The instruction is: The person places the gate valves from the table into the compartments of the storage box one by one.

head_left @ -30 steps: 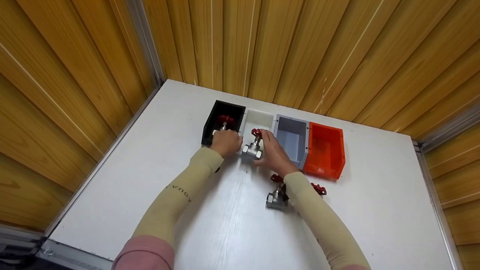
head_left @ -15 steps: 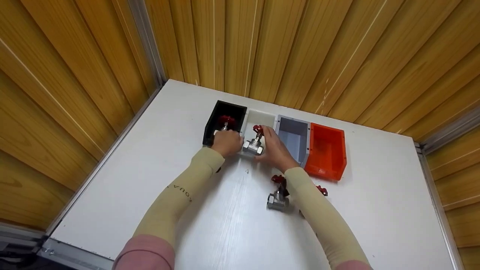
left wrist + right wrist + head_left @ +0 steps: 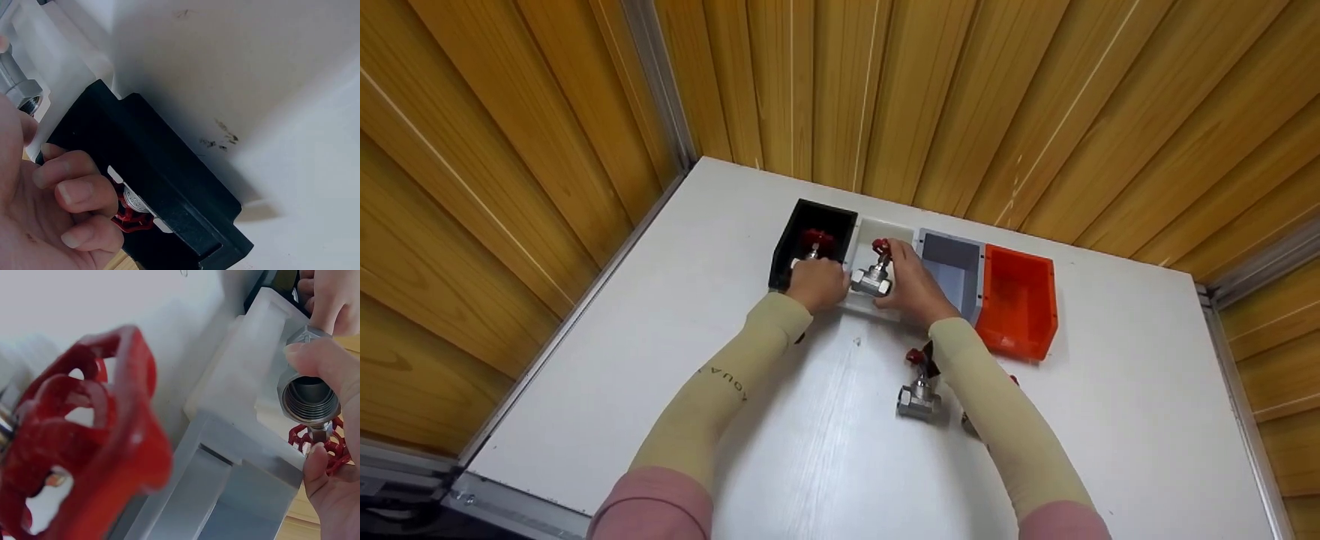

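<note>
One valve (image 3: 871,282), pinched between my right hand's (image 3: 918,286) thumb and fingers, wants holding clear of the white bin's rim (image 3: 887,224); my left hand (image 3: 819,285) curls, its grip unclear.

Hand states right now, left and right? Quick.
Left hand: curled at the black bin; cannot tell whether it grips anything.
Right hand: closed, holding a red-wheeled valve.

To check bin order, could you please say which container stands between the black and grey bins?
The white bin stands between them, as the head view shows.
</note>
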Tool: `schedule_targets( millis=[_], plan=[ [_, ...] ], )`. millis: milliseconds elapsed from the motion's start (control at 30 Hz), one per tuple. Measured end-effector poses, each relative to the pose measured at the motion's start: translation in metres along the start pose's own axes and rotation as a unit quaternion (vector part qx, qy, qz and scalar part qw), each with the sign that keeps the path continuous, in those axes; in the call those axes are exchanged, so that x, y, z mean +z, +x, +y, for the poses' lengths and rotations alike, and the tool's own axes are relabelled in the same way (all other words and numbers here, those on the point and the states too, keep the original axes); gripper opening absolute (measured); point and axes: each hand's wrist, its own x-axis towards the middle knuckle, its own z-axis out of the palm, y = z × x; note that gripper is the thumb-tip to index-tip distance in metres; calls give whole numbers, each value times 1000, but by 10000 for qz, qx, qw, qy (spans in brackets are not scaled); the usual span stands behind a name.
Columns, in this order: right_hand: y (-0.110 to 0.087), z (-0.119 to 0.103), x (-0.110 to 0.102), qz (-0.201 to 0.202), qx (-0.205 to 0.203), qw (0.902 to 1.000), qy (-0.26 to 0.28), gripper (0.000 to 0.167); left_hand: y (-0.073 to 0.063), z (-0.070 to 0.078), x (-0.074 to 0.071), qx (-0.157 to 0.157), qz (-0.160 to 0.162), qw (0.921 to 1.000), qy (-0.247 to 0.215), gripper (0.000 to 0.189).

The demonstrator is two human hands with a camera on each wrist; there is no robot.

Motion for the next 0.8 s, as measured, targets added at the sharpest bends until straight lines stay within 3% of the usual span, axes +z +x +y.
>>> schedule_targets(
  millis=[467,800],
  plan=[
    [12,3,-1,-190,163,9997,-22,113,0,0,0,32,-111,9999,128,53],
    [18,2,-3,-388,252,9988,-140,111,-1,1,0,74,29,10000,-13,51]
  ],
)
